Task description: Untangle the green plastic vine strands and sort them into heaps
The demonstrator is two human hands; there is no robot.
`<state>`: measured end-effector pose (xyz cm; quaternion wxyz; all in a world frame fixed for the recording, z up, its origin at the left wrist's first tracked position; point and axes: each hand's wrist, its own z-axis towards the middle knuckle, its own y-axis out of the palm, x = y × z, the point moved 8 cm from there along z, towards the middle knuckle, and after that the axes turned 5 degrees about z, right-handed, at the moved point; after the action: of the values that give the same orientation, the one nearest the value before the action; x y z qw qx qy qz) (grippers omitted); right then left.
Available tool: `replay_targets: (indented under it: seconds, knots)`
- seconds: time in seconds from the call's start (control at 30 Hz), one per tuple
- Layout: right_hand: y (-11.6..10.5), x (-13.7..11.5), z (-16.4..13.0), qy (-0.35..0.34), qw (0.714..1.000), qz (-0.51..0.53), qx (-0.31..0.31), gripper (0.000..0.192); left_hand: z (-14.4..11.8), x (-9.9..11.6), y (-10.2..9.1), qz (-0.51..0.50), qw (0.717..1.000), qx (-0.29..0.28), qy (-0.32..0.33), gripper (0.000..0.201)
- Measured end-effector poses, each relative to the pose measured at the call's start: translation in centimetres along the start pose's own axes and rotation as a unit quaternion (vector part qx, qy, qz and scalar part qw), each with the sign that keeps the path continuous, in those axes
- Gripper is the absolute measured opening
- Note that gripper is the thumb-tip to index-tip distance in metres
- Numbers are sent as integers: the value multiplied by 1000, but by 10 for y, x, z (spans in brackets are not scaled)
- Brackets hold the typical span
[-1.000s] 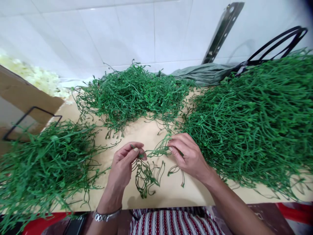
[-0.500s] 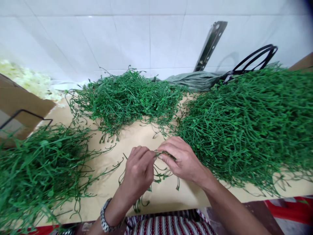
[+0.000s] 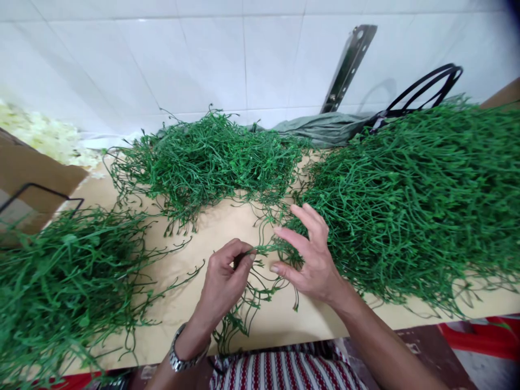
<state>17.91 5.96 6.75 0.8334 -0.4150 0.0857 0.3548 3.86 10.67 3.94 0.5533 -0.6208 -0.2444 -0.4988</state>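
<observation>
Comparing with half a second before, the right hand [image 3: 312, 260] had spread open toward the right pile [image 3: 410, 200]; the left hand [image 3: 225, 276] stayed pinched on the stem cluster [image 3: 252, 295] near centre.

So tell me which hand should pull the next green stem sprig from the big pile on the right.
Right hand: its open fingers already touch the right pile. The left hand is pinching a stem sprig.

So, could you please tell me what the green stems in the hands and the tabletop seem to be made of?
The thin green branching stems look like moulded plastic: uniform colour, slight sheen, springy curls. The pale tan tabletop seems to be smooth matte board or laminate, though I cannot tell which.
</observation>
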Motion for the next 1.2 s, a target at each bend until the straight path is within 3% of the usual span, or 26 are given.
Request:
replay_targets:
  seconds: [0.17, 0.33, 0.5, 0.6, 0.7, 0.8, 0.93, 1.03, 1.2]
  knots:
    - [12, 4, 4, -12, 999, -24, -38, 46, 0, -7, 13, -101, 992, -62, -39, 11]
    - [18, 4, 6, -29, 995, 52, -84, 33, 1, 1, 20, -80, 989, -121, -10, 14]
    - [25, 2, 5, -28, 980, 162, -112, 17, 1, 12, 16, 2, 996, -81, 41, 14]
    - [28, 2, 5, -10, 973, 195, -124, 26, 3, 12, 13, 36, 997, -55, 45, 17]
    - [30, 0, 5, -20, 977, 160, -141, 50, 4, 2, 21, -46, 994, -102, -3, 20]
    - [25, -1, 7, -31, 983, 144, -110, 63, 4, -11, 32, -163, 973, -146, -74, 22]
    - [12, 9, 7, 25, 983, 180, 0, 67, 5, -21, 33, -237, 956, -119, -128, 27]
    - [17, 8, 6, 26, 982, 187, -22, 55, 5, -20, 36, -266, 947, -122, -129, 30]
    - [12, 8, 5, 1, 984, 175, -25, 60, 5, -17, 42, -273, 941, -164, -117, 31]
